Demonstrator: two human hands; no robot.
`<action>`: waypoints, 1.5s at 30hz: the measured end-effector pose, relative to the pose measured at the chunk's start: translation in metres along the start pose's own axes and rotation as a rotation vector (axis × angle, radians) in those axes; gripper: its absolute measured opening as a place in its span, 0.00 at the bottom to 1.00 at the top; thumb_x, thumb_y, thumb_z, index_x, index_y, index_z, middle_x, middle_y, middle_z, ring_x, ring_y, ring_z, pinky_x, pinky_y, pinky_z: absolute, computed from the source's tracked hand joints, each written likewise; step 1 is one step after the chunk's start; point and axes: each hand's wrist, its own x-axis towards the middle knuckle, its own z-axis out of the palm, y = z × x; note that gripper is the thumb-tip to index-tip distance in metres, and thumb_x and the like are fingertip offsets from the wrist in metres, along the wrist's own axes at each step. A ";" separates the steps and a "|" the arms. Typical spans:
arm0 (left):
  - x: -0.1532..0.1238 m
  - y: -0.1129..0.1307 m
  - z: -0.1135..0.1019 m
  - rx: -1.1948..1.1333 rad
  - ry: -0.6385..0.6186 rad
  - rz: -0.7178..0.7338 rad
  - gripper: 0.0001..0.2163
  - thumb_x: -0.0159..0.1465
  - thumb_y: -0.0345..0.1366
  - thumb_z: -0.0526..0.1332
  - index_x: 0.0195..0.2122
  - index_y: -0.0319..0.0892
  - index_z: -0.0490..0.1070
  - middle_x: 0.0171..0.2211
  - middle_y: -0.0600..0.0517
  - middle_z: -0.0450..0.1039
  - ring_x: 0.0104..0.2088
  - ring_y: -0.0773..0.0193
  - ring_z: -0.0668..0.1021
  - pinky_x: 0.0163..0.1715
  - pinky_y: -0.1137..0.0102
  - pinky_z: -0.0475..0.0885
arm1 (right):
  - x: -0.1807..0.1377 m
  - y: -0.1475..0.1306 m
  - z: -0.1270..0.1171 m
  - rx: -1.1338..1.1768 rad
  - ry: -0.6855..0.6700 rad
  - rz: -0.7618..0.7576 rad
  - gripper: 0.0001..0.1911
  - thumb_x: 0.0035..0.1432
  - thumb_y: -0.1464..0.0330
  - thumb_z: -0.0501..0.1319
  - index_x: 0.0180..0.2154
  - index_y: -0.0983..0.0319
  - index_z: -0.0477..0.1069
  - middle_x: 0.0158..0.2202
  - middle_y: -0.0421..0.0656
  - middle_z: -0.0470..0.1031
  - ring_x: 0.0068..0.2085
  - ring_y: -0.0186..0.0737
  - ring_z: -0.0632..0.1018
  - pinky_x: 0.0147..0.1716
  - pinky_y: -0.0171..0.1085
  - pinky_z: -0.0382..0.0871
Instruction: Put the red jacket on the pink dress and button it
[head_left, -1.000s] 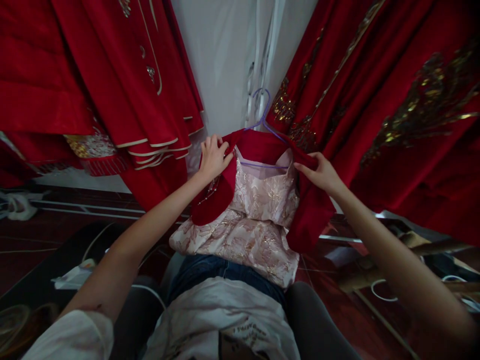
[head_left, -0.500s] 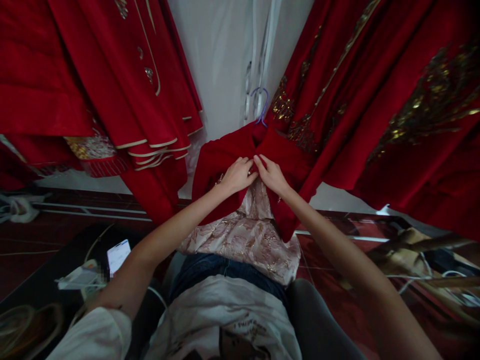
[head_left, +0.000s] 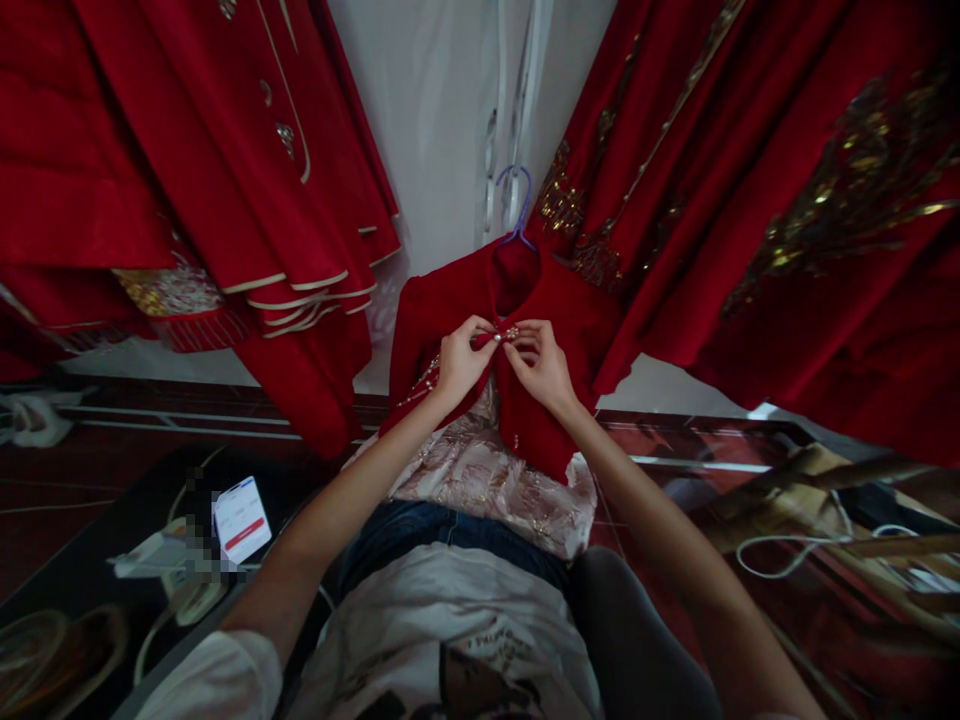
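A red jacket [head_left: 442,295] with beaded trim hangs on a purple hanger [head_left: 517,235] in front of me. Below its collar, my left hand [head_left: 466,360] pinches one front edge. My right hand [head_left: 541,365] pinches the opposite edge, where a small beaded ornament shows between the fingertips. The two hands nearly meet at the front opening. Beneath the jacket, a pale pink patterned cloth [head_left: 480,465] with shiny threads spreads over my lap. Exactly how the fastening sits between my fingers is too small to tell.
Red garments with pale piping [head_left: 247,200] hang at the left, and red garments with gold sequins [head_left: 825,200] at the right. A lit phone [head_left: 244,520] and a power strip [head_left: 199,600] lie on a dark surface at the lower left. A white cable [head_left: 780,560] curls at the right.
The collar now stands wider apart and shows the jacket's inside. My fingers have shifted from pressing on the front edges to pinching them, with the beaded ornament visible. The phone's screen differs.
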 end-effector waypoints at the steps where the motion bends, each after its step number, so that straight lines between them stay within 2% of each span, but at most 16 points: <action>1: 0.001 0.000 -0.001 0.020 -0.016 0.008 0.04 0.60 0.30 0.63 0.36 0.43 0.71 0.34 0.54 0.78 0.36 0.65 0.80 0.39 0.72 0.73 | 0.000 0.000 0.001 0.008 -0.009 -0.009 0.18 0.57 0.59 0.61 0.46 0.57 0.59 0.42 0.45 0.73 0.41 0.39 0.77 0.37 0.38 0.77; 6: 0.004 -0.002 -0.005 0.145 -0.119 0.083 0.06 0.64 0.36 0.59 0.39 0.43 0.75 0.34 0.52 0.80 0.30 0.65 0.79 0.34 0.73 0.70 | 0.002 0.006 0.001 0.035 0.041 0.000 0.13 0.61 0.59 0.58 0.44 0.57 0.62 0.43 0.45 0.74 0.43 0.40 0.78 0.39 0.40 0.77; 9: 0.005 -0.001 -0.007 0.205 -0.127 0.094 0.07 0.65 0.36 0.58 0.40 0.43 0.75 0.34 0.51 0.80 0.29 0.65 0.79 0.32 0.73 0.69 | 0.003 0.012 0.001 0.081 0.059 0.014 0.12 0.61 0.58 0.58 0.43 0.57 0.63 0.42 0.44 0.74 0.43 0.39 0.78 0.40 0.41 0.77; 18: 0.013 0.003 -0.014 0.270 -0.200 0.182 0.08 0.66 0.34 0.56 0.42 0.43 0.73 0.33 0.51 0.78 0.28 0.66 0.77 0.34 0.73 0.68 | 0.007 0.012 -0.001 0.065 0.053 0.011 0.12 0.61 0.58 0.59 0.42 0.58 0.64 0.41 0.44 0.75 0.41 0.39 0.79 0.40 0.40 0.77; 25: 0.024 0.011 -0.023 0.259 -0.386 0.276 0.07 0.63 0.33 0.57 0.41 0.42 0.72 0.29 0.54 0.75 0.28 0.67 0.75 0.32 0.74 0.67 | 0.010 0.003 -0.002 -0.004 0.078 0.030 0.12 0.61 0.59 0.58 0.41 0.59 0.68 0.44 0.45 0.78 0.42 0.39 0.80 0.43 0.41 0.77; 32: 0.027 0.012 -0.018 0.259 -0.365 0.277 0.07 0.63 0.37 0.59 0.37 0.41 0.74 0.29 0.52 0.76 0.26 0.67 0.75 0.30 0.73 0.66 | 0.014 0.002 -0.009 0.094 0.060 0.114 0.17 0.55 0.60 0.65 0.44 0.62 0.77 0.45 0.45 0.80 0.44 0.43 0.82 0.50 0.45 0.75; 39: 0.027 0.013 -0.015 0.333 -0.372 0.282 0.05 0.61 0.36 0.59 0.34 0.42 0.72 0.25 0.54 0.73 0.24 0.67 0.73 0.28 0.74 0.63 | 0.018 0.005 -0.012 0.093 0.063 0.144 0.21 0.51 0.59 0.68 0.45 0.63 0.78 0.44 0.45 0.80 0.44 0.47 0.82 0.51 0.48 0.75; 45: 0.029 0.018 -0.018 0.344 -0.409 0.329 0.04 0.61 0.35 0.58 0.33 0.43 0.72 0.26 0.54 0.72 0.26 0.67 0.73 0.28 0.74 0.63 | 0.022 0.010 -0.014 0.152 0.008 0.143 0.21 0.50 0.60 0.69 0.45 0.63 0.77 0.43 0.46 0.81 0.42 0.46 0.82 0.50 0.48 0.75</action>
